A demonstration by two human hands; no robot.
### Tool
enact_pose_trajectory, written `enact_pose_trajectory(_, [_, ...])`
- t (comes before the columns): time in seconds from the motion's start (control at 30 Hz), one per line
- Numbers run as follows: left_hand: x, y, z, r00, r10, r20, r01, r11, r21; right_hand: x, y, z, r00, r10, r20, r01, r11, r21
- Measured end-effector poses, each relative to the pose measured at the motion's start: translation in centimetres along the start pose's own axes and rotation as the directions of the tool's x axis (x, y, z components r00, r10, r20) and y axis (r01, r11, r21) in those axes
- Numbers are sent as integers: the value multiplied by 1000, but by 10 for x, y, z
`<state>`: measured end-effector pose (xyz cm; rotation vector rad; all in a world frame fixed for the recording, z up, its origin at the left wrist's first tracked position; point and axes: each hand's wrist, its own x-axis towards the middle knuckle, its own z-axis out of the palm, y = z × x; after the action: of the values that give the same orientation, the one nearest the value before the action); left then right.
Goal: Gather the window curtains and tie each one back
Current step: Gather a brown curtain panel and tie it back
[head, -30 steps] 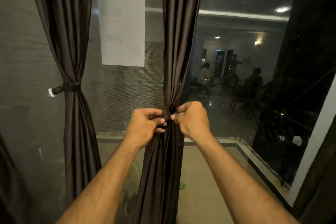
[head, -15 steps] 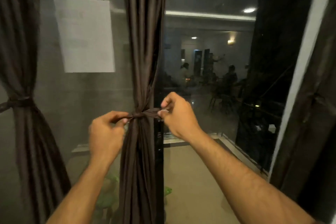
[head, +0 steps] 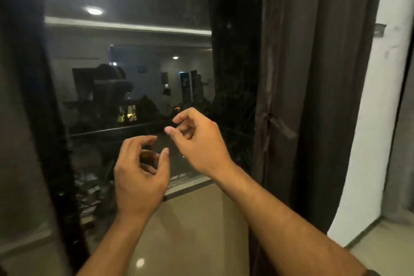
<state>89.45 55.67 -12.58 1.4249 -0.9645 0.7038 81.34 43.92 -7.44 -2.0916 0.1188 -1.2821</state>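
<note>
A dark brown curtain (head: 313,87) hangs straight down at the right of the window, beside a white wall. A tie-back strap (head: 282,127) dangles against it at mid height. My left hand (head: 141,177) and my right hand (head: 199,141) hover in front of the glass, left of that curtain and apart from it. Both have loosely curled fingers and hold nothing. At the far left edge a blurred dark curtain (head: 20,119) fills the frame side; its tie is out of view.
The window glass (head: 134,74) reflects a lit room with seated people. A white wall (head: 376,141) stands right of the curtain. A glossy beige floor (head: 190,231) lies below, with a dark window frame (head: 58,163) at the left.
Both hands have let go of the tie on the middle curtain. The view has swung right, so that curtain slid to the left edge and the right curtain came into view.
</note>
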Motion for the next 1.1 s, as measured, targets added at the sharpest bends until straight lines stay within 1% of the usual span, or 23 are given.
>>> enact_pose_trajectory(0.07, [2,16,68,999,-3,38,5,998,-64,13,35,-52,999,8,-45,-9,1000,-26])
enact_pose_trajectory(0.2, [24,55,209,991,53,123,-27,979,-201,45,100,-165,994,-7,-111,-1,997,-71])
enact_pose_trajectory(0.3, [55,76,289,992,46,118,-13,964,-266,73,140,-226,991,-13,-133,-2,994,-109])
enact_pose_trajectory(0.37, [80,85,333,995,53,86,-31,970,-243,95,167,-258,986,-30,-165,6,989,-145])
enact_pose_trajectory(0.43, [103,90,366,997,55,56,-45,986,-161,117,191,-284,974,-48,-219,12,987,-163])
enact_pose_trajectory(0.47, [114,92,380,998,31,48,-25,992,-120,127,201,-296,966,-56,-251,11,984,-179])
enact_pose_trajectory(0.53, [132,92,400,998,-46,32,48,997,-66,149,220,-314,951,-49,-306,-18,977,-212])
enact_pose_trajectory(0.6, [141,88,410,994,-106,27,107,993,-53,170,237,-324,943,56,-328,-120,977,-178])
enact_pose_trajectory(0.63, [142,85,414,992,-126,30,127,990,-55,179,245,-327,939,131,-318,-184,972,-144])
enact_pose_trajectory(0.7, [142,80,419,987,-161,29,162,985,-54,194,256,-325,937,245,-247,-268,962,-61])
enact_pose_trajectory(0.77, [140,74,421,983,-176,52,179,982,-64,204,261,-316,942,286,-176,-292,956,-5])
enact_pose_trajectory(0.8, [139,70,422,981,-176,85,181,981,-67,208,262,-310,943,279,-182,-287,958,-22])
enact_pose_trajectory(0.87, [138,64,421,970,-167,178,182,981,-72,213,259,-297,942,227,-248,-265,956,-129])
enact_pose_trajectory(0.9, [137,63,419,961,-163,222,185,979,-85,214,255,-290,945,202,-258,-252,951,-179])
enact_pose_trajectory(1.0, [135,61,411,928,-116,354,185,968,-169,211,241,-271,970,137,-200,-187,949,-253])
enact_pose_trajectory(1.1, [136,55,400,874,-33,485,155,965,-213,209,222,-251,985,94,-145,-135,943,-305])
